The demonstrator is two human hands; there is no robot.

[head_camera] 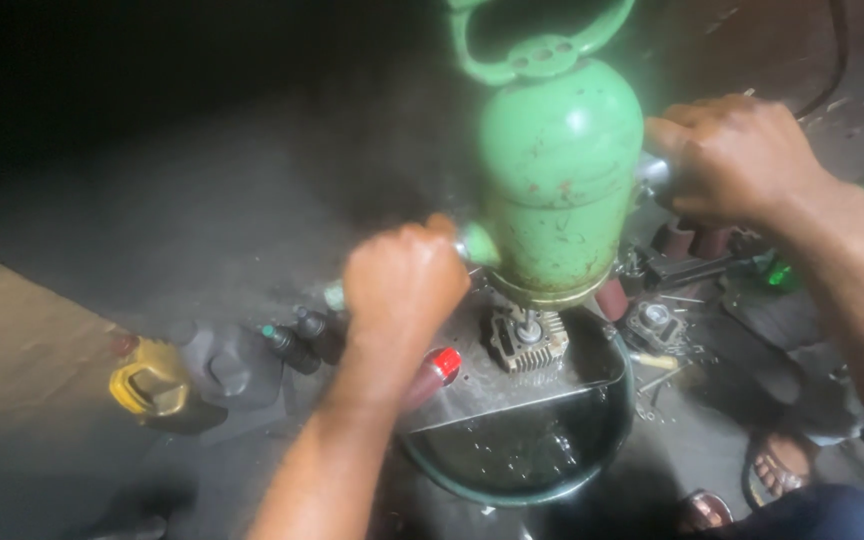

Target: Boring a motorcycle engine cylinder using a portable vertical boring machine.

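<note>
Head view: dim workshop floor (202, 230); both hands (404, 283) clenched on green machine (557, 180) handles above basin (620, 400).

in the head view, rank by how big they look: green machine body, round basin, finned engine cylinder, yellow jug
1. green machine body, though it is nearest the camera
2. round basin
3. yellow jug and finned engine cylinder, too alike to rank

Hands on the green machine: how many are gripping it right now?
2. The left hand grips the handle on the near-left side of the green machine; the right hand grips the handle on its right side. No other hands show; dark surroundings could hide more.
</note>
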